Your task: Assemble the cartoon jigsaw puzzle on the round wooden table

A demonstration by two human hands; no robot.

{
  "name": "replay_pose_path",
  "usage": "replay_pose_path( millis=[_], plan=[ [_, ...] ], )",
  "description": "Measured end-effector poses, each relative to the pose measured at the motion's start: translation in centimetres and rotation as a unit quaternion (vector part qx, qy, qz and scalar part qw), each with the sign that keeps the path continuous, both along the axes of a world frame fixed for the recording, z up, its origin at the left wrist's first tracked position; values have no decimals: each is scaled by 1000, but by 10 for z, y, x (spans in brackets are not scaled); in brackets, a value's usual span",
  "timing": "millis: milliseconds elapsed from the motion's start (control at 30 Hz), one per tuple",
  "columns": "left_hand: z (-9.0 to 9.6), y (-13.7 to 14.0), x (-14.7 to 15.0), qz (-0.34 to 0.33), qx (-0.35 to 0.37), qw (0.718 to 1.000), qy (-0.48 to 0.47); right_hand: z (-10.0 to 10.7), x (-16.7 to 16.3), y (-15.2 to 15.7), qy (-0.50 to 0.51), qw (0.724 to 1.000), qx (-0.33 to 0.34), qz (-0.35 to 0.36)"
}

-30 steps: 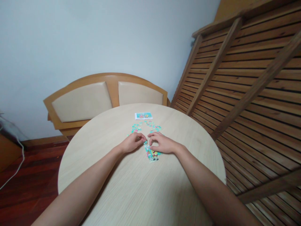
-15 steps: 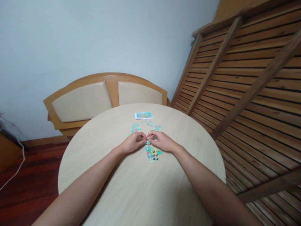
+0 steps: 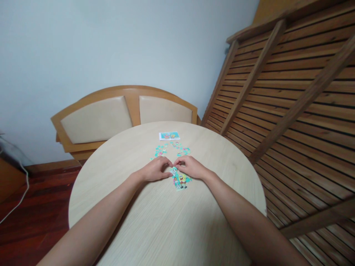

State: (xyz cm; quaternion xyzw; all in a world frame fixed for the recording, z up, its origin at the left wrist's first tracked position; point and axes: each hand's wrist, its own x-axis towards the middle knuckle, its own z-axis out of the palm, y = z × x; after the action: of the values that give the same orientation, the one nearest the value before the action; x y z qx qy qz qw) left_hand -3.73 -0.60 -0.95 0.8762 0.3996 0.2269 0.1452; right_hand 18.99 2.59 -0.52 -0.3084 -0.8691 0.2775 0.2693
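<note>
A partly joined jigsaw puzzle [image 3: 182,179] lies flat on the table, showing a yellow square cartoon figure against turquoise. My left hand [image 3: 157,169] is at its upper left; thumb and forefinger are spread apart, their tips at the puzzle's edge. From the other side my right hand [image 3: 191,167] reaches over the top edge, thumb and fingers bent together on a small jigsaw piece [image 3: 174,168] there. The fingers partly cover that piece. Just beyond my hands lie loose turquoise and pink jigsaw pieces [image 3: 161,150].
A picture card [image 3: 169,136] with a similar cartoon scene lies farther back on the round wooden table [image 3: 111,192]. Behind the table stands a padded headboard [image 3: 97,118] against the wall. Slatted wooden panels [image 3: 291,103] lean at the right. A white cable [image 3: 26,184] hangs at the left.
My left thumb and forefinger have parted, the thumb moving down beside the puzzle's left edge. My right fingertips have shifted slightly at the top of the puzzle.
</note>
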Motion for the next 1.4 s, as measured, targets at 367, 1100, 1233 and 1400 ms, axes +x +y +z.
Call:
replay_pose_path(
  millis=[367,1100,1233,1400],
  plan=[
    [-1,1,-1,-12,10,1000,4,-2,-1,1,-4,1000,10,1],
    [-1,3,-1,-17,10,1000,11,-4,-1,2,-44,996,74,5],
    [-2,3,-1,-18,11,1000,10,-3,-1,2,-49,995,84,5],
    [-1,2,-1,-19,7,1000,7,-3,-1,1,-55,994,92,7]
  ],
)
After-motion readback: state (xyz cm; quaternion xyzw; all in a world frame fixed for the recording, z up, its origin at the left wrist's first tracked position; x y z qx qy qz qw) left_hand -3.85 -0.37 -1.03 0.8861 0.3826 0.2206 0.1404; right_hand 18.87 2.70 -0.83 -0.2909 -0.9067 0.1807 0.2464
